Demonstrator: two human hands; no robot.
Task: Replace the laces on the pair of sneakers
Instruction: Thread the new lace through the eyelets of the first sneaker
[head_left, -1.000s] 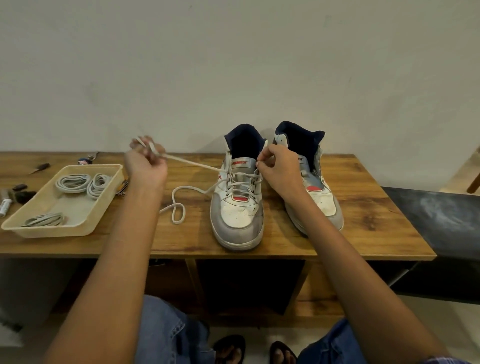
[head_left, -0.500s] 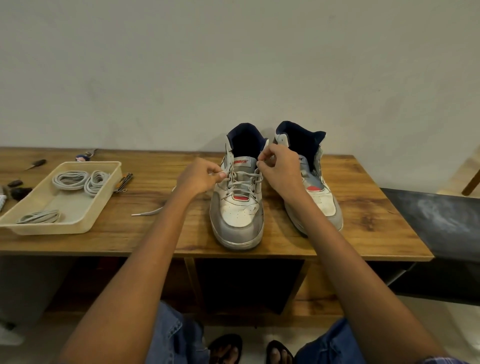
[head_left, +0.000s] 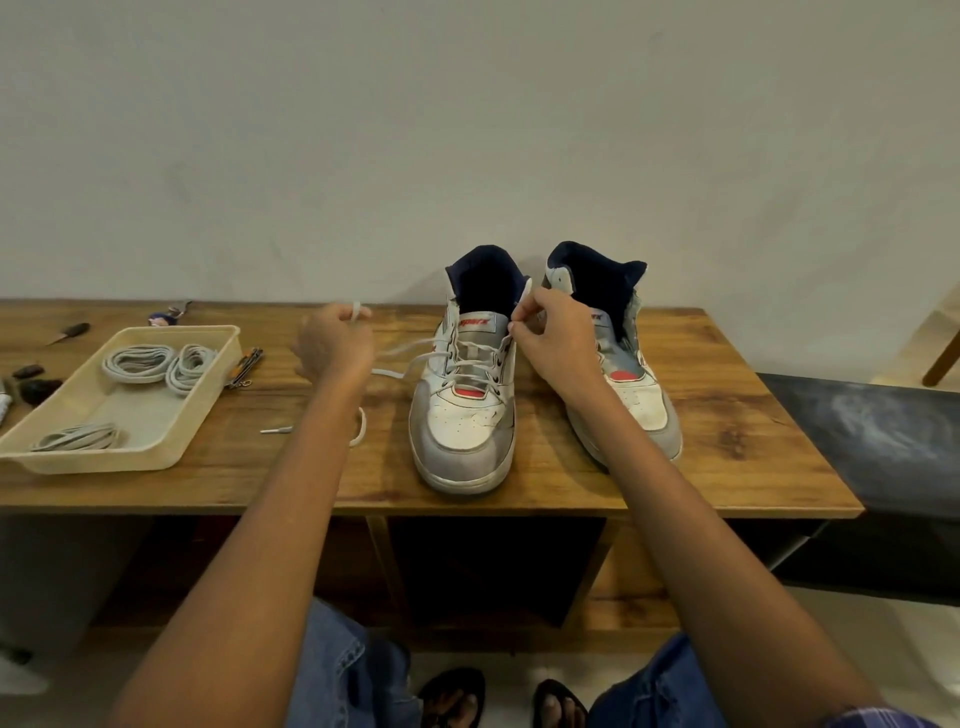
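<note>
Hands (head_left: 335, 340) (head_left: 553, 332) pinch lace (head_left: 415, 347) ends beside L sneaker (head_left: 467, 395).

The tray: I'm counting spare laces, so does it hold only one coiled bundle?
No, the tray holds three coiled lace bundles, two at its far end and one near.

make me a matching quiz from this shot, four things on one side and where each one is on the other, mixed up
Things:
1. left hand
2. right hand
3. coiled laces
4. laced sneaker

Places or states:
A. lying in the cream tray
B. standing between the two hands
C. pinching the lace end at the sneaker's collar
D. holding the lace out to the sneaker's left

Pairs: 1-D, 2-C, 3-A, 4-B
</note>
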